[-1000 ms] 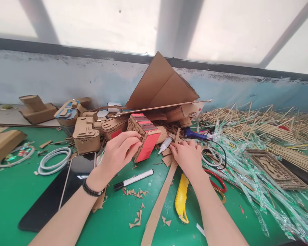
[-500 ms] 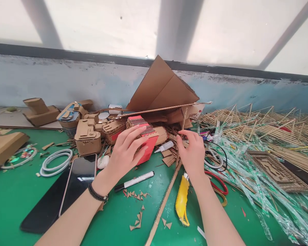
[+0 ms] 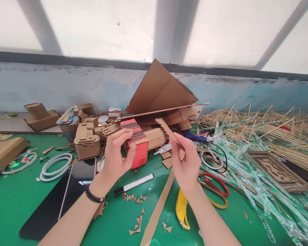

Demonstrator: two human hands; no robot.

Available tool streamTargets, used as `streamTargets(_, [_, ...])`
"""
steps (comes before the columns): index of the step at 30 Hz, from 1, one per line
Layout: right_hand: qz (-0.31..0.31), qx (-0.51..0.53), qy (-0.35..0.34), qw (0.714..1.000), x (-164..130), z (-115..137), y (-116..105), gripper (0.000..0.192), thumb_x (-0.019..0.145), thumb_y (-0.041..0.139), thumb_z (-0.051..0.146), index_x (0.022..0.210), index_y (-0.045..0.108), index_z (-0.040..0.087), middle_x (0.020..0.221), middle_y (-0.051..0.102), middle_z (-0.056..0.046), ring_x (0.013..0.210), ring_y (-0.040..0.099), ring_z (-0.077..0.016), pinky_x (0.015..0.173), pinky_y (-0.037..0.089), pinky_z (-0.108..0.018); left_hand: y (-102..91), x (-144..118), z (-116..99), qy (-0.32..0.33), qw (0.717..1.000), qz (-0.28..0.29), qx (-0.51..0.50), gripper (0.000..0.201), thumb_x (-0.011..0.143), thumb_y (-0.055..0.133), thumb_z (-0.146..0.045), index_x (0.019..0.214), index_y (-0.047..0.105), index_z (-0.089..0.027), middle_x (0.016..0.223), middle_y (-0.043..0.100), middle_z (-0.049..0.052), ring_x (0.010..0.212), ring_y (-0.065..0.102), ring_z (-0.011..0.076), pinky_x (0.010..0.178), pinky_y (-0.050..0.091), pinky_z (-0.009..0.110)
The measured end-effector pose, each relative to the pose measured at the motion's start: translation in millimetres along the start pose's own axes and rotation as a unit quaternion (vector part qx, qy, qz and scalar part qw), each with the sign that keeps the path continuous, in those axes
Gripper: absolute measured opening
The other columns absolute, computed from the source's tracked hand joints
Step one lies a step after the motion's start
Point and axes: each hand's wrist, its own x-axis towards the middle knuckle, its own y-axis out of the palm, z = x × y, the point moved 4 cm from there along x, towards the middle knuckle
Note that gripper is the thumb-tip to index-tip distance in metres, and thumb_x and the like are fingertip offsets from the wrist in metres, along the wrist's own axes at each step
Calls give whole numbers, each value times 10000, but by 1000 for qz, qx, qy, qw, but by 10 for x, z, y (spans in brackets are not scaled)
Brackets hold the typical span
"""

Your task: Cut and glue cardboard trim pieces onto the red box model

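At centre frame, a toothed cardboard strip [image 3: 165,129] is being pinched in the grip of the right hand [image 3: 187,164]. The left hand [image 3: 115,155] is being held open at a striped red box [image 3: 141,155], contact being unclear. Strip handling is apparently being done; a light, steady pinch is being called for. Lower centre, the green surface [image 3: 105,229] is being strewn with cardboard scraps [image 3: 136,198]; upper frame, a wall [image 3: 53,82] is being lit.
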Motion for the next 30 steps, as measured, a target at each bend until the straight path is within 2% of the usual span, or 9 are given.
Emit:
streamTargets(4, [98, -55, 34, 993, -30, -39, 126, 250, 1086, 469, 263, 1235, 669, 248, 1176, 780, -100, 1066, 758, -233, 925, 613, -386, -46, 36, 19, -6, 1000, -8, 22, 348, 1053, 546, -240, 1402, 553, -246, 1326, 648, 153, 1199, 637, 272, 904, 602, 420])
streamTargets(7, [158, -122, 81, 977, -59, -100, 194, 253, 1089, 459, 292, 1238, 656, 237, 1134, 808, -85, 950, 778, -238, 802, 574, -350, -54, 63, -8, 22, 996, 7, 87, 300, 1036, 573, -234, 1331, 632, -239, 1256, 673, 145, 1130, 639, 285, 951, 556, 464])
streamTargets(11, [231, -263, 127, 928, -87, -122, 247, 237, 1097, 450, 280, 1247, 624, 221, 843, 795, -51, 679, 732, -239, 586, 365, -304, -82, 66, 3, 22, 995, -3, 100, 282, 1031, 575, -225, 1286, 693, -238, 1214, 674, 142, 1073, 635, 272, 859, 555, 408])
streamTargets(13, [249, -301, 127, 912, -76, -101, 259, 233, 1108, 428, 274, 1235, 613, 213, 799, 775, -55, 618, 695, -225, 567, 281, -298, -96, 56, 29, 15, 995, -8, 100, 297, 1045, 548, -237, 1287, 720, -249, 1221, 669, 141, 1082, 638, 268, 807, 558, 377])
streamTargets(15, [246, -309, 127, 910, -46, -91, 254, 238, 1116, 407, 277, 1234, 604, 215, 816, 775, -61, 607, 680, -217, 566, 250, -297, -105, 45, 48, 13, 994, -10, 104, 309, 1054, 532, -239, 1274, 747, -262, 1233, 665, 137, 1085, 642, 263, 798, 563, 369])
streamTargets(19, [215, -295, 133, 921, 32, -143, 225, 262, 1124, 369, 298, 1233, 598, 233, 913, 794, -67, 626, 683, -214, 563, 271, -301, -104, 41, 30, 24, 994, -14, 110, 286, 1046, 549, -213, 1211, 779, -256, 1215, 675, 130, 1028, 631, 253, 804, 558, 380])
streamTargets(24, [252, -231, 144, 929, 40, -253, 294, 263, 1120, 340, 315, 1201, 577, 238, 872, 782, -50, 714, 732, -247, 604, 356, -298, -59, 43, -24, 23, 992, 5, 122, 260, 1030, 578, -206, 1213, 758, -249, 1197, 685, 123, 937, 595, 239, 853, 525, 420])
streamTargets(27, [253, -174, 169, 936, 13, -277, 315, 262, 1111, 335, 347, 1195, 559, 241, 913, 787, -64, 824, 769, -281, 674, 441, -321, -33, 26, -33, 19, 992, 10, 121, 267, 1028, 579, -206, 1232, 745, -250, 1212, 686, 119, 921, 591, 234, 892, 518, 433])
streamTargets(30, [223, -103, 206, 947, -10, -247, 288, 270, 1104, 337, 390, 1228, 532, 250, 1028, 807, -82, 956, 790, -286, 783, 514, -362, -11, 3, -47, 1, 994, 2, 108, 291, 1031, 568, -194, 1269, 722, -260, 1253, 667, 123, 994, 606, 252, 923, 523, 442])
